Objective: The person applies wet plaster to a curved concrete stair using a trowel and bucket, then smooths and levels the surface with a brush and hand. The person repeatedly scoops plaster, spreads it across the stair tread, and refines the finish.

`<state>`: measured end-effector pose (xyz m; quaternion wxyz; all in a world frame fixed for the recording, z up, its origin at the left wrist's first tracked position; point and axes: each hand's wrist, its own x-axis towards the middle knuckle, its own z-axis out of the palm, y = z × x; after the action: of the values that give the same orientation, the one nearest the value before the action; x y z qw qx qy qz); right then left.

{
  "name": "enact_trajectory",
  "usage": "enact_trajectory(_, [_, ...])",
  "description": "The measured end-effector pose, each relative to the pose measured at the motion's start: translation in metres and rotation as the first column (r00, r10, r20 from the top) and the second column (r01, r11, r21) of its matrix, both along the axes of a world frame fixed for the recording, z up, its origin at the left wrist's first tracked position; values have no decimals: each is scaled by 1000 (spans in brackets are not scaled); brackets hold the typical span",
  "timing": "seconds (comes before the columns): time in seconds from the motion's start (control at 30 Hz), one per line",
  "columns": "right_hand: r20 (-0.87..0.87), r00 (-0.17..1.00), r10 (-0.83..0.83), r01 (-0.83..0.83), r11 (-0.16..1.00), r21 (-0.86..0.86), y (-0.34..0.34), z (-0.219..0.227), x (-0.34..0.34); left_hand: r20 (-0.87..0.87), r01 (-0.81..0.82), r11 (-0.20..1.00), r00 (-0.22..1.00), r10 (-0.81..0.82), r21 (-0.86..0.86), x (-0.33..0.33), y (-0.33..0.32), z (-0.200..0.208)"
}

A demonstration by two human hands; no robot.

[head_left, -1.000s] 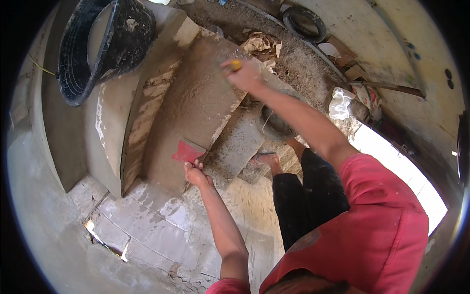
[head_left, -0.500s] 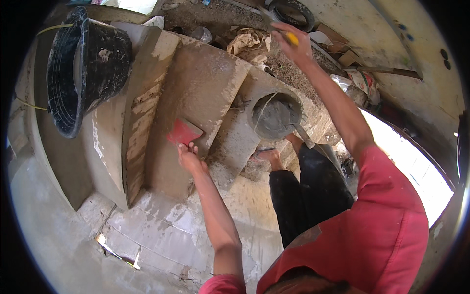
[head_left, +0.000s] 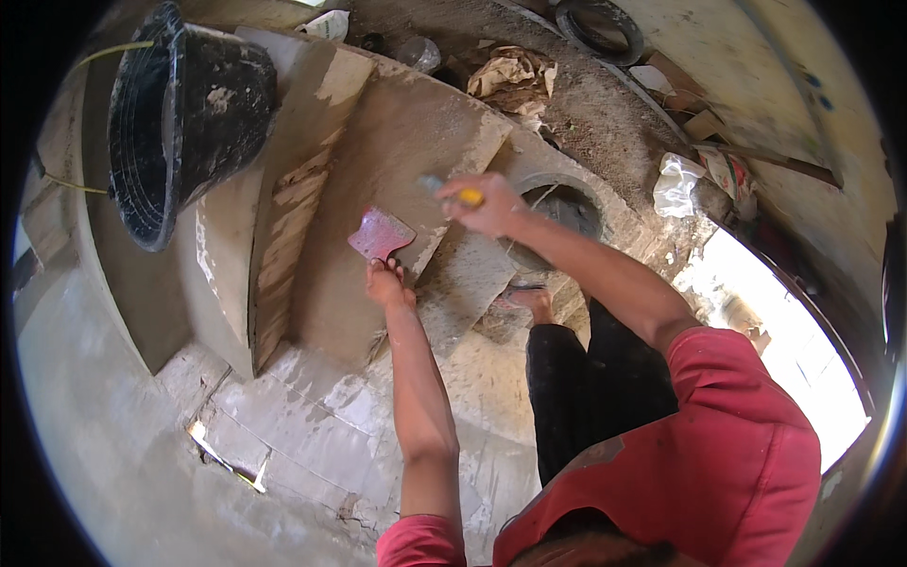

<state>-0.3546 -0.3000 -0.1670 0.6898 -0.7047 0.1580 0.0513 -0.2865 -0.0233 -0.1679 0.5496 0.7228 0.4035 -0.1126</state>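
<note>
My left hand point(head_left: 387, 283) is closed round the lower end of a red scraper point(head_left: 380, 231), a flat flared piece with grey smears on its edge. The scraper is over the grey cement-coated stair step point(head_left: 364, 302). To its right, my right hand point(head_left: 493, 206) grips a yellow-handled tool point(head_left: 470, 197). This tool's greyish head points left above the step and is blurred, so its kind is unclear. Behind my right forearm stands a round bucket point(head_left: 588, 200) of wet grey mortar, partly hidden.
A large black bucket point(head_left: 227, 104) lies tipped on a higher step at the left. Crumpled brown paper point(head_left: 510, 76), a black ring-shaped tub point(head_left: 605, 33) and a white plastic bag point(head_left: 677, 184) lie on the rubble beyond. My foot point(head_left: 534, 300) is beside the lower step.
My right hand has swung from the far rubble down and left over the step with its yellow-handled tool. The scraper in my left hand has shifted slightly right and away from me.
</note>
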Motion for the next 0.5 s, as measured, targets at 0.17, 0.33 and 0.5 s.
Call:
enact_trajectory(0.17, [-66, 896, -438, 382, 840, -385, -104, -7, -1, 7, 369, 635, 861, -508, 679, 1, 29, -10])
enact_trajectory(0.33, [327, 874, -359, 482, 728, -487, -156, 33, -8, -192, 541, 117, 480, -856, 833, 23, 11, -6])
enact_trajectory(0.5, [255, 931, 260, 5, 691, -723, -72, 31, 25, -599, 849, 164, 478, -643, 502, 47, -25, 17])
